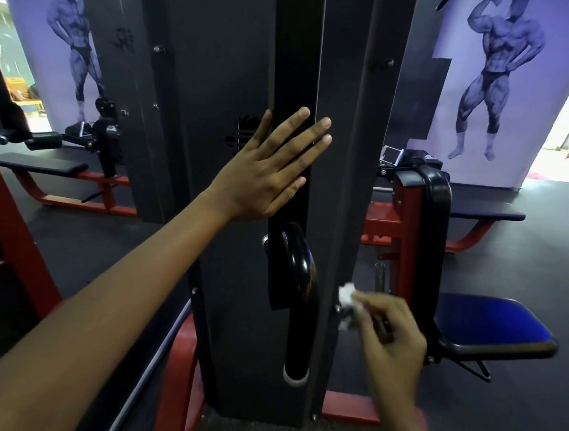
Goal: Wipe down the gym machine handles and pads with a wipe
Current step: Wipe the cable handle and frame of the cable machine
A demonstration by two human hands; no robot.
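A tall dark machine column (217,106) fills the middle of the view. My left hand (270,169) rests flat on it with straight, spread fingers. Below that hand a glossy black curved handle (299,285) runs down the column's front. My right hand (386,330) pinches a crumpled white wipe (348,298) at the column's right edge, just right of the handle and apart from it. To the right stands a seat with a blue pad (487,322) and a black back pad (431,211) on a red frame.
A flat black bench (40,163) on a red frame stands at the back left, another bench (483,212) at the back right. A red frame beam (7,218) slants down the left side. The floor (529,271) is dark rubber; purple walls carry bodybuilder murals.
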